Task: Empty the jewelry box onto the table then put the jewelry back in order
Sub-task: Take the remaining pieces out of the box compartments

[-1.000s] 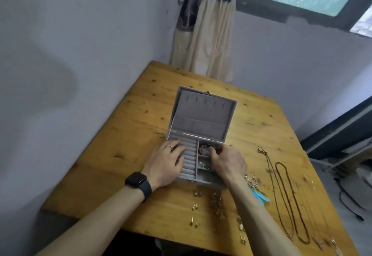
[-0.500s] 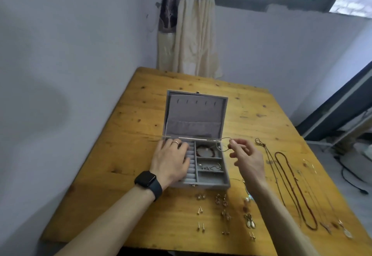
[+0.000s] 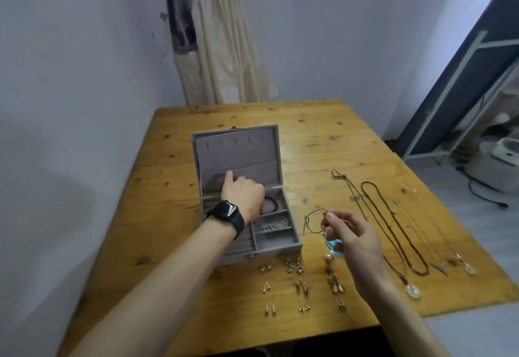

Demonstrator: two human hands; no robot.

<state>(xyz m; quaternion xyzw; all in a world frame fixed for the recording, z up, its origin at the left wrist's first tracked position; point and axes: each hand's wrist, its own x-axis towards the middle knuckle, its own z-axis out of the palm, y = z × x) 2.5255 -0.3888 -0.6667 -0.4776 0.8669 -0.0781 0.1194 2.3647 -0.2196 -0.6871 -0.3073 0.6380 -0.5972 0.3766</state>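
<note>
Grey velvet jewelry box [image 3: 280, 249], lid up, on knotty pine surface [image 3: 323, 143]. Left hand [image 3: 244, 196]: grip holds nothing, straight index on lid pocket. Right hand [image 3: 354, 238] pinches thin cord bracelet [image 3: 323, 226] beside box

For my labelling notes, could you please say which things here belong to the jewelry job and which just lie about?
Job: jewelry box, red bracelet, necklaces, earrings, cord loop in right hand, table.
Lying about: curtain, white appliance, black cable.
</note>
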